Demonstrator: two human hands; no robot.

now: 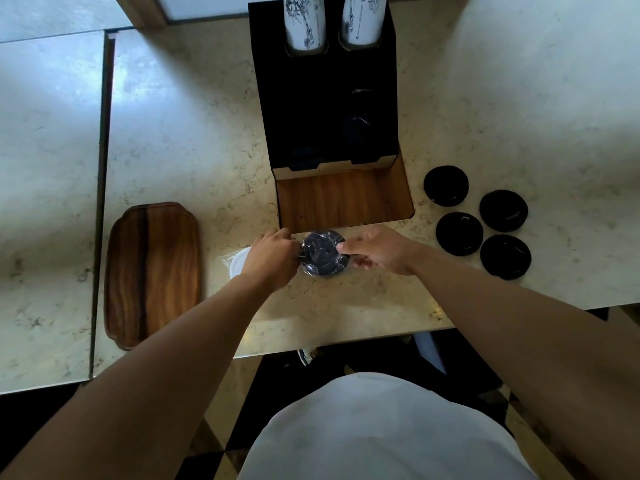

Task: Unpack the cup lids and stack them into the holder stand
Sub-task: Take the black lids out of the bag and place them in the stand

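A black cup lid wrapped in clear plastic [323, 253] is held just above the marble counter, in front of the holder stand [329, 109]. My left hand [272, 259] pinches the wrapper's left edge and my right hand [375, 252] pinches its right edge. The stand is black with a wooden base [343, 199], and two stacks of printed white cups [304, 22] rise from its back slots. Several unwrapped black lids [446, 186] lie flat on the counter to the right. A white lid in plastic [239, 265] peeks out under my left hand.
A long wooden tray [152, 275] lies at the left of the marble counter [183, 140]. The counter's front edge runs just below my forearms. A seam and a second counter section lie further left.
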